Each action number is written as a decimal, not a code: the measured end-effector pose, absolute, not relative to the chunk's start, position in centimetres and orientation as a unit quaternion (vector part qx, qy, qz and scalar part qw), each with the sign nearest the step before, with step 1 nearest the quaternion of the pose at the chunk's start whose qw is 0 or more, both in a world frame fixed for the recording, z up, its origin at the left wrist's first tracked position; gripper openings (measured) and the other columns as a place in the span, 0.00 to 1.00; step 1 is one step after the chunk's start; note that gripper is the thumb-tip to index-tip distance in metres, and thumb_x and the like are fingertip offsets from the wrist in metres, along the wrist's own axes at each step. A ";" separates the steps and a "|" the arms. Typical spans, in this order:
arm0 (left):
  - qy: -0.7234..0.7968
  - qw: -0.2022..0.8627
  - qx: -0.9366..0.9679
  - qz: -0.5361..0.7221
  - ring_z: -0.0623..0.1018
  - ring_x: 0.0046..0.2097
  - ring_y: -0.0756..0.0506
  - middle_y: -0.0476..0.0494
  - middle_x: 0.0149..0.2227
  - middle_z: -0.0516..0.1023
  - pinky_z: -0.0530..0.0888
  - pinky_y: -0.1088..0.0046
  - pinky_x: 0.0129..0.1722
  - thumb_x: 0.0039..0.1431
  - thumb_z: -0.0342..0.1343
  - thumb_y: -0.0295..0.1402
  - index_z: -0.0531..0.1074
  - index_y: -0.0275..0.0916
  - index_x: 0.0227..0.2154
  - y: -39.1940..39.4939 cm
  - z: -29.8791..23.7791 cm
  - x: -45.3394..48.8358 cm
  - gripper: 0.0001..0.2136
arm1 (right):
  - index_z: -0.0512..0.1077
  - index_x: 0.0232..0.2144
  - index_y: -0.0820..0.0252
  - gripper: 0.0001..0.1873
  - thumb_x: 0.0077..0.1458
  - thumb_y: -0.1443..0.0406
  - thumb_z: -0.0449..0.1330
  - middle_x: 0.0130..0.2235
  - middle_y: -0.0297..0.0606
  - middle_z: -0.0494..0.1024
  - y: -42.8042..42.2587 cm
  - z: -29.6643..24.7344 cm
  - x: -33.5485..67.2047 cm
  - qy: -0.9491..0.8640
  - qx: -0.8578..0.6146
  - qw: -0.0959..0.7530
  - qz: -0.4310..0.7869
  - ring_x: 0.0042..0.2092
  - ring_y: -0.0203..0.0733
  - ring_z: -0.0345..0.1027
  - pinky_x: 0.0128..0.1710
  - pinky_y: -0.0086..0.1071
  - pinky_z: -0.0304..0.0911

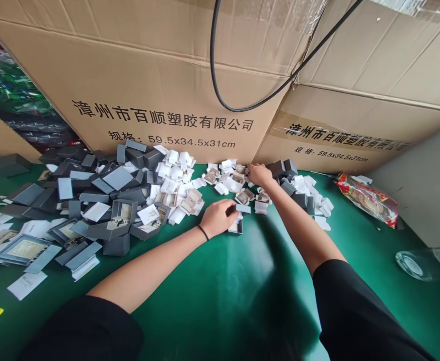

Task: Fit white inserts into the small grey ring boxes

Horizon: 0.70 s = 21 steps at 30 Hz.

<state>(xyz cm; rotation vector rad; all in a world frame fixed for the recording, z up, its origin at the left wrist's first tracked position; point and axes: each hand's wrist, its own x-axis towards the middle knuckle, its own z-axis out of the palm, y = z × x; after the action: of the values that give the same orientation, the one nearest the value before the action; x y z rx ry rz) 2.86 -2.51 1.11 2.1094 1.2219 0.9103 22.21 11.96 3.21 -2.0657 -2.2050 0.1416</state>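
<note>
My left hand (pixel 219 218), with a dark band at its wrist, is closed on the edge of a small grey box (pixel 236 228). The box's lid stands open above a pale inside; its left side lies hidden behind my fingers. Farther back, my right hand (pixel 261 175) reaches into a heap of small folded white and beige card inserts (pixel 225 183). Its fingertips are bent together among them, and what they grip, if anything, is too small to make out. More loose inserts (pixel 261 203) lie just below that hand.
Many dark grey boxes (pixel 118 178) are heaped on the left, beside white inserts (pixel 173 173). Large cartons (pixel 160 80) wall off the back of the green table (pixel 190 301). A black cable (pixel 238 109) hangs ahead. At right are a food packet (pixel 368 198) and a glass (pixel 415 265).
</note>
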 end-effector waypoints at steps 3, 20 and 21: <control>0.459 0.264 0.777 0.340 0.67 0.27 0.50 0.49 0.25 0.68 0.61 0.75 0.27 0.54 0.52 0.32 0.65 0.39 0.24 -2.3 1.0 2.8 0.06 | 0.71 0.48 0.59 0.23 0.47 0.68 0.56 0.48 0.49 0.73 11.5 3.4 22.1 -0.728 -0.679 0.071 0.056 0.49 0.55 0.66 0.45 0.44 0.65; 0.456 0.293 0.770 0.336 0.72 0.31 0.49 0.47 0.30 0.75 0.66 0.75 0.31 0.54 0.52 0.31 0.71 0.39 0.29 -2.0 1.1 2.9 0.04 | 0.71 0.46 0.61 0.18 0.53 0.68 0.51 0.54 0.46 0.68 8.0 4.1 22.9 -0.813 -0.519 0.265 0.031 0.53 0.50 0.60 0.51 0.47 0.59; 0.453 0.293 0.773 0.334 0.72 0.31 0.48 0.47 0.31 0.76 0.66 0.75 0.32 0.54 0.52 0.31 0.72 0.39 0.30 -2.1 1.1 2.9 0.04 | 0.73 0.43 0.60 0.17 0.54 0.68 0.50 0.51 0.45 0.70 7.7 4.0 22.6 -0.826 -0.500 0.259 0.033 0.51 0.48 0.62 0.51 0.46 0.59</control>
<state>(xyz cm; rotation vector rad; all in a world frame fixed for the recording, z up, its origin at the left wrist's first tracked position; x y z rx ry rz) 2.85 -2.08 1.12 2.0590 1.2070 0.8903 22.63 7.71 3.98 -1.3553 -2.2385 0.0899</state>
